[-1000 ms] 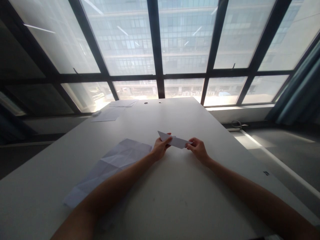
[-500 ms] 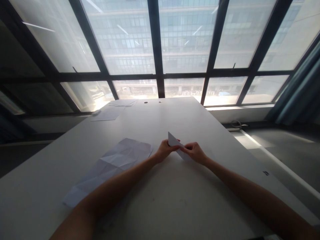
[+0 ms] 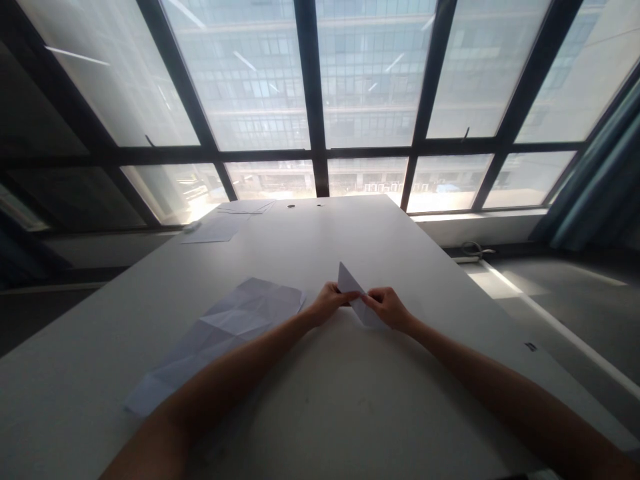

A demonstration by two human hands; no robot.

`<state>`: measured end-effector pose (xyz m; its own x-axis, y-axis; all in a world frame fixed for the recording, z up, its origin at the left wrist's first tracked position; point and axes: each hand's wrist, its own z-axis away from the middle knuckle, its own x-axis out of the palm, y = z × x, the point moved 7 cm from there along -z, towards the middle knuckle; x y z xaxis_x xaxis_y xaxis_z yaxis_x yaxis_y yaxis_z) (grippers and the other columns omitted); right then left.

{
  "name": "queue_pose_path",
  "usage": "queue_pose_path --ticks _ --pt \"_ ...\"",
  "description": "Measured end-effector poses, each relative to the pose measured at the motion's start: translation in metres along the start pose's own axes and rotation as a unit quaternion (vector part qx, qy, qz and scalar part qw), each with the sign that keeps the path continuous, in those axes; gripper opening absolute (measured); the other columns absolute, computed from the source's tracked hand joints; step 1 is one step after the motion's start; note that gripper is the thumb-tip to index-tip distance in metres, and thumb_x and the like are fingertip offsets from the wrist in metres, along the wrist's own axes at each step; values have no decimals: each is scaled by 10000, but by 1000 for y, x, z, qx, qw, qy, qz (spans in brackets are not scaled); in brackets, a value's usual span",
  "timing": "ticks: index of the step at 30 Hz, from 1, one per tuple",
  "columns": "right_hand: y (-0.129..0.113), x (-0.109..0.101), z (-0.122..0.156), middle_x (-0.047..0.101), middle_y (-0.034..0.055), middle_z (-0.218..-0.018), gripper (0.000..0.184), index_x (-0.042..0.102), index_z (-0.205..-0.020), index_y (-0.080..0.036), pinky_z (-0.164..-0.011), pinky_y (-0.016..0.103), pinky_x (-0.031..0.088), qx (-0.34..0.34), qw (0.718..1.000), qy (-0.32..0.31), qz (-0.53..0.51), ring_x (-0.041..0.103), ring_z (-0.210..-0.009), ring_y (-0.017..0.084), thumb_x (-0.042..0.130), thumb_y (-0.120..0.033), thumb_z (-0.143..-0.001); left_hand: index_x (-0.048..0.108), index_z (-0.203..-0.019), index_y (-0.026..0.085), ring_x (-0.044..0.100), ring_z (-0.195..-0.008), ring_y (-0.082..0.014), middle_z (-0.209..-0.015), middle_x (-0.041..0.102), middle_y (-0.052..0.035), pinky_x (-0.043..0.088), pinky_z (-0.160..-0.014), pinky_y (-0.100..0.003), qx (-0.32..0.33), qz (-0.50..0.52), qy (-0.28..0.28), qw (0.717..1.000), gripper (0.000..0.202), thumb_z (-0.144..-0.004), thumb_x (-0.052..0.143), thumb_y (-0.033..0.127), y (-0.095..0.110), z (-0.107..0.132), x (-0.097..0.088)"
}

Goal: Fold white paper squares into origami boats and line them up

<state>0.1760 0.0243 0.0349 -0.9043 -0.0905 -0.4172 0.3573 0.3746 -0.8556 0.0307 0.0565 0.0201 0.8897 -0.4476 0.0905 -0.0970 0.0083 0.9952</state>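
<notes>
One folded white paper (image 3: 346,279) stands tilted just right of the frame's centre, below mid-height, its tip pointing up. The left hand (image 3: 327,302) pinches its left side with the thumb across the front; the right hand (image 3: 391,308) grips beside it, thumb near thumb, fingers drawn in. Whether its lower edge touches the white table (image 3: 310,413) cannot be told. A large creased sheet (image 3: 235,315) lies left of centre, partly behind the left forearm; flat papers (image 3: 213,231) rest farther up and left.
</notes>
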Motion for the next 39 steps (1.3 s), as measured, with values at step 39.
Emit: queue_pose_path --ticks 39 --pt "11 15 4 560 -12 -514 382 598 -648 -154 -391 213 396 84 987 -112 -80 551 -436 138 628 -511 -780 747 -824 88 669 -780 -204 -879 741 -127 522 -772 -328 11 114 89 989 358 -649 862 379 -1 -8 -20"
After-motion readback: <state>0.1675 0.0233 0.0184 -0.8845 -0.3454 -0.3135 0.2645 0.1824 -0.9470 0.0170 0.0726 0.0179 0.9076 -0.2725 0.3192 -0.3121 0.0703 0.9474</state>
